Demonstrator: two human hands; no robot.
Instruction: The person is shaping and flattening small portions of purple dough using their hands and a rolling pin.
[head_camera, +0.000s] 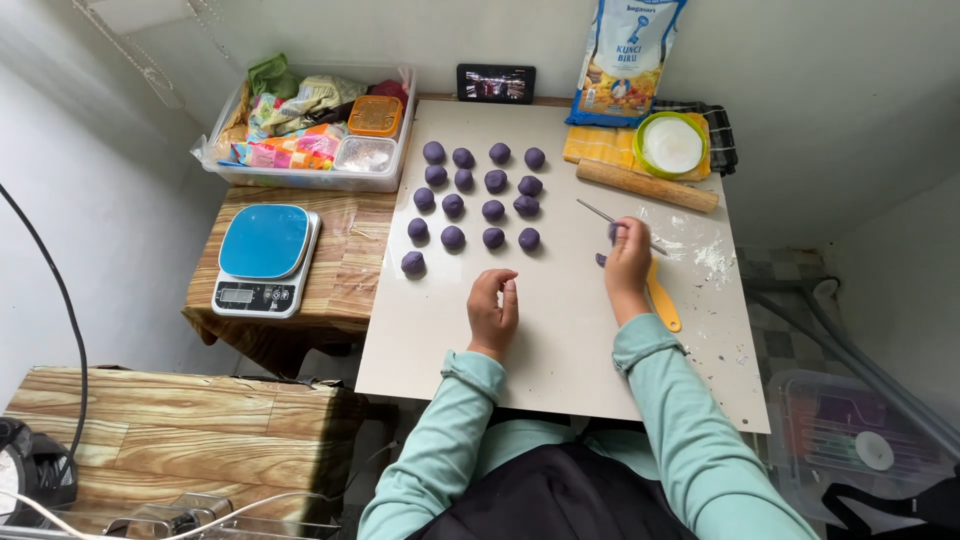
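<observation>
My right hand pinches a small piece of purple dough over a white board, beside a thin metal stick and a yellow scraper. A tiny purple bit lies just left of that hand. My left hand rests on the board, fingers loosely curled, holding nothing. Several purple dough balls sit in rows on the board beyond my left hand, one a little apart at the near left.
A wooden rolling pin, a round lidded tub on a yellow cloth and a flour bag stand at the back right. A blue kitchen scale and a clear bin of packets are on the left. Loose flour dusts the board.
</observation>
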